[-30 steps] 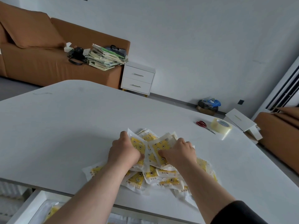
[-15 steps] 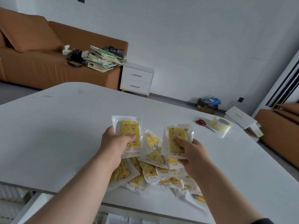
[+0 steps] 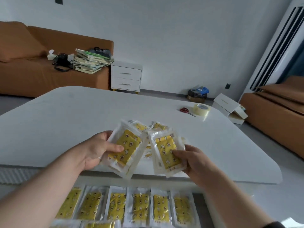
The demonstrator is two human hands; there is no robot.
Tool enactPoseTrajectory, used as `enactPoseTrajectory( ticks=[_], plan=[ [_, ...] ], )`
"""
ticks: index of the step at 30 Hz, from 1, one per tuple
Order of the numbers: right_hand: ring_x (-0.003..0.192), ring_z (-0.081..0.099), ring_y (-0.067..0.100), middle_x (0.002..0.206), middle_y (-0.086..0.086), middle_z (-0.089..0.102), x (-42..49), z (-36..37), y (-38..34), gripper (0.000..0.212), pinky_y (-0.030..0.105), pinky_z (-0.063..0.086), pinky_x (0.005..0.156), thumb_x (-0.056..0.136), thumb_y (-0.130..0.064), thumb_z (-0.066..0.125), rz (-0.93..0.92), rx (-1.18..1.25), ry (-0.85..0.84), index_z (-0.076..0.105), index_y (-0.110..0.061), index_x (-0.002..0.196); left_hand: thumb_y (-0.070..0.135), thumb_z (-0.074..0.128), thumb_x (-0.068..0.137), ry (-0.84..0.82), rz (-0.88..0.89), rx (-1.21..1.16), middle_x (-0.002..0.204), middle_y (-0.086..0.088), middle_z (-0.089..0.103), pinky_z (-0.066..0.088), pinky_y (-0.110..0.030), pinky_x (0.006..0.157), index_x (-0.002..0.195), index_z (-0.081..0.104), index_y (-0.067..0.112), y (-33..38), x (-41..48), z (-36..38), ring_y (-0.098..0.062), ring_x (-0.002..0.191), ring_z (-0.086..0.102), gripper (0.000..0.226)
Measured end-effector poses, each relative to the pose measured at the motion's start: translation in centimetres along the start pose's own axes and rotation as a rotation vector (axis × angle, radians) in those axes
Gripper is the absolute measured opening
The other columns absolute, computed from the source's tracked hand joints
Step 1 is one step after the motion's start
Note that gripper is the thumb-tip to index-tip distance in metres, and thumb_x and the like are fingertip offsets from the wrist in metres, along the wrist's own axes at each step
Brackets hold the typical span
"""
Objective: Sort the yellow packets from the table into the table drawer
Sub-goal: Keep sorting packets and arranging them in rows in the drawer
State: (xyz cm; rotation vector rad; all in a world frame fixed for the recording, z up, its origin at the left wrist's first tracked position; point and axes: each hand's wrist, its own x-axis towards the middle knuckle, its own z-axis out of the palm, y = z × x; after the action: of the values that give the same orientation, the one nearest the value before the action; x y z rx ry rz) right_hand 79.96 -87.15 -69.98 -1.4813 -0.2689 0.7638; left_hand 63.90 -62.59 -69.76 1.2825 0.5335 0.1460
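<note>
Yellow star-printed rectangles show through glossy clear wrappers: the left hand (image 3: 97, 150) grips one stack (image 3: 125, 148) and the right hand (image 3: 195, 162) pinches another stack (image 3: 167, 152), both above the smooth white table's (image 3: 82, 112) near edge. A heap (image 3: 148, 125) lies on the table, and a row (image 3: 139, 206) lies flat in the drawer (image 3: 199, 204). Their print is unreadable.

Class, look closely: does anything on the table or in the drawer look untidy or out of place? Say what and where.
Only the loose packets on the table: they lie overlapped and askew beyond the left hand and right hand, unlike the neat drawer row. Nothing looks spilled or damaged.
</note>
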Motion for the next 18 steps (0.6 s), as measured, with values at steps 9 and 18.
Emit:
enactPoseTrajectory(
  ticks=[9, 18],
  plan=[
    [0.104, 0.068, 0.039, 0.110, 0.022, 0.072, -1.9, -4.6, 4.7, 0.027, 0.052, 0.052, 0.096, 0.087, 0.005, 0.063, 0.155, -0.310, -0.154, 0.065, 0.004, 0.114, -0.013, 0.075, 0.073, -0.184, -0.177, 0.658, 0.081, -0.004, 0.066, 0.055, -0.029, 0.061, 0.108, 0.062, -0.001, -5.9, -2.4, 2.1, -0.015, 0.068, 0.067, 0.039],
    [0.068, 0.062, 0.009, 0.074, -0.009, 0.068, -0.7, -6.0, 9.4, 0.010, 0.020, 0.047, 0.062, 0.074, -0.012, 0.071, 0.260, -0.936, -0.288, 0.071, -0.022, 0.078, 0.002, 0.078, 0.077, -0.409, -0.409, 1.091, 0.093, 0.002, 0.067, 0.052, -0.020, 0.064, 0.101, 0.063, 0.016, -11.6, -0.1, 2.4, -0.015, 0.085, 0.067, 0.032]
  ],
)
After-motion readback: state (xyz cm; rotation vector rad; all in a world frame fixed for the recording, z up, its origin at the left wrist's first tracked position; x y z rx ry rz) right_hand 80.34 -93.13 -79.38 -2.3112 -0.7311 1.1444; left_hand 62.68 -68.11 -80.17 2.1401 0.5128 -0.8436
